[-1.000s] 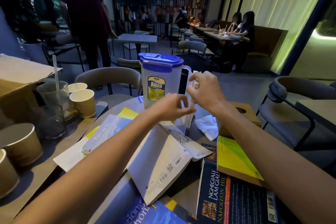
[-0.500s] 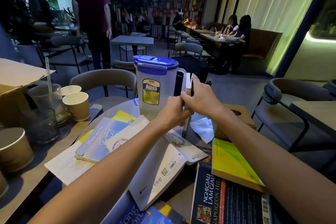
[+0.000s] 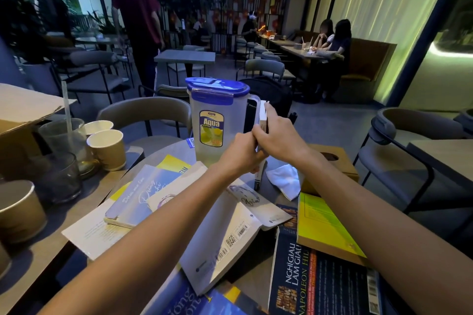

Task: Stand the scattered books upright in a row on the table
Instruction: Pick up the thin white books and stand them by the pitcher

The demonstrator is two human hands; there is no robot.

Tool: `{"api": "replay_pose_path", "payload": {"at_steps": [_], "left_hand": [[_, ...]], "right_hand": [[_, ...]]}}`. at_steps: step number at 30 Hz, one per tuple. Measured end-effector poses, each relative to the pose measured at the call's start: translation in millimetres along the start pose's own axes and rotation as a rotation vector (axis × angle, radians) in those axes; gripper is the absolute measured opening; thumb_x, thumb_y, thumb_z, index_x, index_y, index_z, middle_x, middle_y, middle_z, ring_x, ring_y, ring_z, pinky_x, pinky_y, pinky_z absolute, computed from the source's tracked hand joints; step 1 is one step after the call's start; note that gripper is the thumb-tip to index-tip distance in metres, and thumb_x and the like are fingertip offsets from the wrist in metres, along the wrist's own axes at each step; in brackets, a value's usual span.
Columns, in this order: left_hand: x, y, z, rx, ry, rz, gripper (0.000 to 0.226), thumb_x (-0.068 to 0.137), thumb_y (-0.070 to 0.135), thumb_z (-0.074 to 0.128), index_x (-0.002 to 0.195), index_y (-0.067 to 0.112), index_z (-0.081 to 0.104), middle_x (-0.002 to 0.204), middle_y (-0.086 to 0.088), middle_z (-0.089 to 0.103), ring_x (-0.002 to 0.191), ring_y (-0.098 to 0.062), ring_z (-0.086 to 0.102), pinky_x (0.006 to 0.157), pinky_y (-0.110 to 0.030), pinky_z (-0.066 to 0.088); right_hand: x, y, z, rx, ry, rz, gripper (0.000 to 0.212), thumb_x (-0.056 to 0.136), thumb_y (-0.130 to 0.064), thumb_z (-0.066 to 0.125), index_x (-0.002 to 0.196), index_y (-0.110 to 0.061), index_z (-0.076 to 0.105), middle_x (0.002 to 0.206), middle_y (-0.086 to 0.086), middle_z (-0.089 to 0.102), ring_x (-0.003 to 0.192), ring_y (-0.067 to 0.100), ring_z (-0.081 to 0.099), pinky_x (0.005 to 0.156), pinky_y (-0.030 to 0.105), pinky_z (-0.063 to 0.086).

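Both hands hold a thin upright book (image 3: 263, 120) that stands on its edge against the handle of a clear pitcher (image 3: 216, 120) with a blue lid. My left hand (image 3: 242, 152) grips its lower part and my right hand (image 3: 279, 138) clasps its upper edge. Other books lie flat and scattered on the table: a white book with barcodes (image 3: 225, 235), a pale blue book (image 3: 138, 199), a yellow-green book (image 3: 325, 225), a dark Napoleon Hill book (image 3: 320, 286) and a blue book (image 3: 204, 302) at the near edge.
Paper cups (image 3: 108, 146), a glass (image 3: 60, 176) and a plastic cup with a straw (image 3: 64, 135) crowd the left. A cardboard box (image 3: 20, 115) sits far left. A tissue box (image 3: 332, 163) and a white napkin (image 3: 285, 179) lie right of the pitcher. Chairs ring the table.
My hands have closed together on the upright book beside the pitcher. The camera has tilted up slightly. The person in the dark red top has walked further off.
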State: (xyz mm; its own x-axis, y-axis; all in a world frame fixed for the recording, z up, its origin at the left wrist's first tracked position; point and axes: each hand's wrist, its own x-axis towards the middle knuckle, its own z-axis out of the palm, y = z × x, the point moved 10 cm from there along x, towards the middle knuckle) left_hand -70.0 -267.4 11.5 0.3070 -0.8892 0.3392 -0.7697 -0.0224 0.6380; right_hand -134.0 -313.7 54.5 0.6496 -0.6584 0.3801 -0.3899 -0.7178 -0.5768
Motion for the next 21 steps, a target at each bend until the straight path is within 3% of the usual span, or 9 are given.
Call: {"api": "replay_pose_path", "payload": {"at_steps": [5,8,10,12,14,18,21], "left_hand": [[-1.2,1.6,-2.1,0.005,0.016,0.001,0.016,0.094,0.026,0.064,0.089,0.010,0.062,0.064,0.000,0.068,0.054,-0.011,0.069,0.063,-0.037,0.063],[-2.2,-1.4,-4.4,0.016,0.013,-0.024,0.021,0.093,0.031,0.065,0.090,0.011,0.061,0.067,-0.003,0.068,0.051,-0.010,0.068,0.058,-0.036,0.062],[-3.7,-3.0,-6.6,-0.010,0.031,-0.045,0.024,0.090,0.035,0.069,0.090,0.015,0.056,0.074,-0.006,0.067,0.051,-0.012,0.069,0.050,-0.030,0.059],[-5.2,-4.9,-8.3,-0.059,0.038,-0.067,0.027,0.089,0.037,0.071,0.096,0.017,0.054,0.082,-0.006,0.065,0.053,-0.013,0.070,0.044,-0.020,0.052],[-6.0,-6.4,-11.2,-0.066,0.040,-0.086,0.031,0.088,0.040,0.071,0.098,0.016,0.054,0.084,-0.006,0.065,0.053,-0.013,0.070,0.044,-0.018,0.051],[-6.0,-7.1,-17.1,-0.086,0.062,-0.099,0.034,0.090,0.038,0.066,0.086,0.009,0.049,0.075,-0.010,0.069,0.051,-0.015,0.071,0.049,-0.029,0.057],[-3.1,-0.2,-10.8,-0.131,0.046,-0.059,0.014,0.088,0.020,0.055,0.089,0.007,0.058,0.076,-0.011,0.070,0.057,-0.022,0.072,0.056,-0.045,0.061]], "right_hand": [[-1.3,3.1,-2.5,0.004,-0.001,0.017,0.069,0.098,-0.025,0.051,0.157,-0.012,0.019,0.099,0.010,0.065,0.073,0.010,0.059,0.057,0.021,0.041],[-2.2,5.7,-3.1,0.007,-0.015,0.018,0.074,0.096,-0.030,0.057,0.157,-0.015,0.018,0.096,0.005,0.066,0.074,0.009,0.061,0.062,0.023,0.045],[-1.6,8.0,-4.7,-0.005,-0.015,0.023,0.077,0.093,-0.035,0.060,0.156,-0.018,0.019,0.094,0.006,0.067,0.075,0.013,0.064,0.064,0.026,0.048],[-1.4,7.3,-6.8,-0.034,-0.021,0.027,0.081,0.092,-0.040,0.062,0.156,-0.019,0.018,0.090,0.005,0.066,0.072,0.011,0.063,0.060,0.022,0.046],[-3.0,2.9,-8.1,-0.053,-0.033,0.014,0.082,0.092,-0.040,0.064,0.156,-0.019,0.017,0.088,0.003,0.063,0.071,0.007,0.061,0.057,0.017,0.044],[-3.6,-7.2,-8.3,-0.104,-0.067,-0.030,0.070,0.094,-0.023,0.062,0.153,-0.017,0.025,0.093,0.009,0.067,0.073,0.018,0.064,0.058,0.025,0.050],[-2.2,-11.7,-6.3,-0.191,-0.067,-0.052,0.065,0.093,-0.020,0.059,0.151,-0.010,0.031,0.097,0.015,0.069,0.082,0.028,0.067,0.068,0.036,0.054]]}}
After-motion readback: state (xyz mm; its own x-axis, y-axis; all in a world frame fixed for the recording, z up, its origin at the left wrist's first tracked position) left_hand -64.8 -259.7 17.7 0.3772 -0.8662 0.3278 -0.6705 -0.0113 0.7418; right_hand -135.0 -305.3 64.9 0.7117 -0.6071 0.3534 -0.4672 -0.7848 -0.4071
